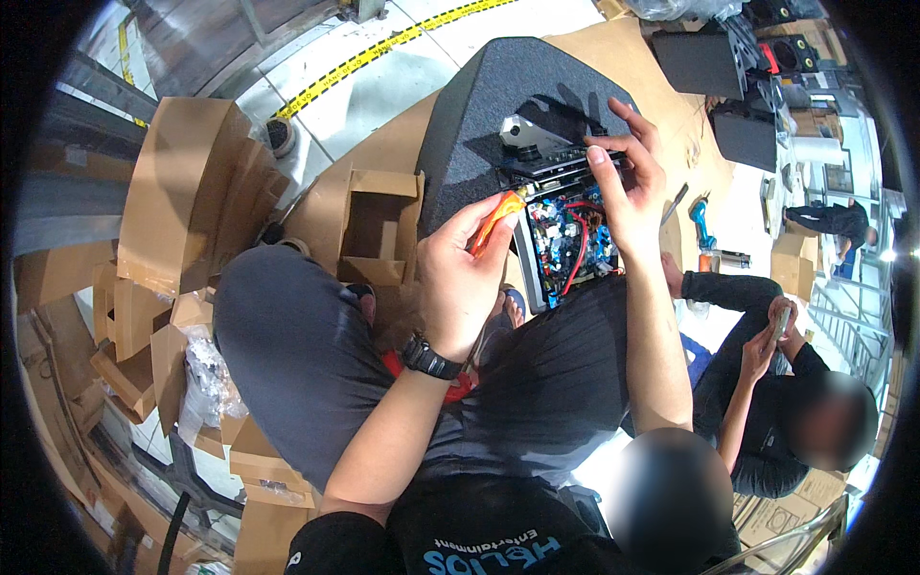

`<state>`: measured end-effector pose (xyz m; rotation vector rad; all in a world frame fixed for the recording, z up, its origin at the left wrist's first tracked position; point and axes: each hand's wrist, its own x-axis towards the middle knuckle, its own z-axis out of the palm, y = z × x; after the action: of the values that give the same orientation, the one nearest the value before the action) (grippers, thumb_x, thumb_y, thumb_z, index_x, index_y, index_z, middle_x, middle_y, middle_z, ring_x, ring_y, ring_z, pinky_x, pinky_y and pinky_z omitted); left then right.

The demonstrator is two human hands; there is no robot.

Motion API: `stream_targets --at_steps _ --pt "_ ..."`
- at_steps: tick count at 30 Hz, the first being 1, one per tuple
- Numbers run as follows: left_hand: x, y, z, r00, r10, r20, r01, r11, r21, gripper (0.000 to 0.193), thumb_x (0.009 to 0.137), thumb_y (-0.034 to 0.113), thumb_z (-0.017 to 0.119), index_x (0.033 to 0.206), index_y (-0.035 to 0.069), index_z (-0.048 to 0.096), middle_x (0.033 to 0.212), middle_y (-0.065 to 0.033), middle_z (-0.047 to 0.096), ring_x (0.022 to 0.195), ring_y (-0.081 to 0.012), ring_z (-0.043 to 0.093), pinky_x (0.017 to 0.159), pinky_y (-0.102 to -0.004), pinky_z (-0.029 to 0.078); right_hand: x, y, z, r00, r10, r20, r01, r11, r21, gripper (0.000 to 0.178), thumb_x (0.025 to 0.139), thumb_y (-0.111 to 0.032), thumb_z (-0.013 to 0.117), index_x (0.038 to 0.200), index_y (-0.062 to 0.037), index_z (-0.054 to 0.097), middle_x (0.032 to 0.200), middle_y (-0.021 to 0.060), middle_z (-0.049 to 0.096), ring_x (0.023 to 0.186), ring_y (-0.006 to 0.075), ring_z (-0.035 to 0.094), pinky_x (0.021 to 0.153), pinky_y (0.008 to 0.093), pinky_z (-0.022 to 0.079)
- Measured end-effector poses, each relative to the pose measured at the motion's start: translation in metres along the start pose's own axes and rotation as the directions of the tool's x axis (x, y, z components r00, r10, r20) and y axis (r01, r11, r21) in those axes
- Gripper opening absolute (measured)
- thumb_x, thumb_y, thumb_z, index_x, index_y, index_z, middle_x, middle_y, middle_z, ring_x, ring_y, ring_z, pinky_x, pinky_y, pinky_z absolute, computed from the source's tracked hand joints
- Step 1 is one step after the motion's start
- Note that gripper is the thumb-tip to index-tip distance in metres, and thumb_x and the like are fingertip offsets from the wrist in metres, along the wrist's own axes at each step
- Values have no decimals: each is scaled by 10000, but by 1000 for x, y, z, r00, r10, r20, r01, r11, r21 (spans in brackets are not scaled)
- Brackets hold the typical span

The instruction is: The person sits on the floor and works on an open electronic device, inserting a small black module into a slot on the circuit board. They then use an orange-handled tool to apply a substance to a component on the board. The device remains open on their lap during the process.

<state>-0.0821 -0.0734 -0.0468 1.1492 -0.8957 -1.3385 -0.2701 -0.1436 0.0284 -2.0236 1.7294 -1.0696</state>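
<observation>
My left hand (465, 273) is closed around the orange-and-yellow handle of a screwdriver (496, 222). The screwdriver's tip end points at a black panel (561, 171) with a knob-like part on it. With thumb and fingers, my right hand (631, 182) grips the right end of that panel. Just below lies an open electronics module (570, 244), its board crowded with blue parts and a thick red wire. Both rest against a dark grey, textured speaker cabinet (479, 105) in front of my knees. The exact contact of the screwdriver's tip is hard to make out.
An open cardboard box (379, 230) stands left of the cabinet, with more stacked cartons (182, 192) farther left. A blue power drill (702, 225) lies on the right. Beside me on the right sits another person (767, 383), holding a small object.
</observation>
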Motion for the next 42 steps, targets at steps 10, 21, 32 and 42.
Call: stream_targets --at_steps 10,21,32,42 --pt "-3 3 -1 998 60 -15 -61 998 -19 229 953 51 690 1161 -45 698 1043 -161 768 940 -153 738 827 -282 567 0 2 1 1000 -12 -15 12 1000 -28 204 874 -276 778 979 -101 786 1404 165 585 1409 375 437 1148 510 345" --pt "-1 5 4 1000 12 -11 -13 1000 -26 247 973 72 670 1181 -61 672 1076 -162 754 976 -162 726 860 -287 558 0 1 1 1000 1 -11 -1 1000 -12 195 872 -258 773 970 -89 783 1401 164 591 1405 381 443 1151 511 333" --pt "-3 13 4 995 92 -37 -85 985 153 243 964 85 683 1181 -26 690 1022 -180 759 926 -209 749 792 -311 568 -1 2 1 1000 -10 -8 10 1000 -16 196 863 -252 782 973 -90 783 1401 181 591 1408 397 445 1162 524 313" --pt "-3 24 -1 988 156 -4 -146 933 330 226 944 42 687 1159 -28 693 1028 -179 761 934 -207 756 813 -312 567 -2 4 1 1000 -3 -11 3 1000 8 207 863 -246 787 983 -78 779 1408 183 584 1422 396 434 1167 524 316"
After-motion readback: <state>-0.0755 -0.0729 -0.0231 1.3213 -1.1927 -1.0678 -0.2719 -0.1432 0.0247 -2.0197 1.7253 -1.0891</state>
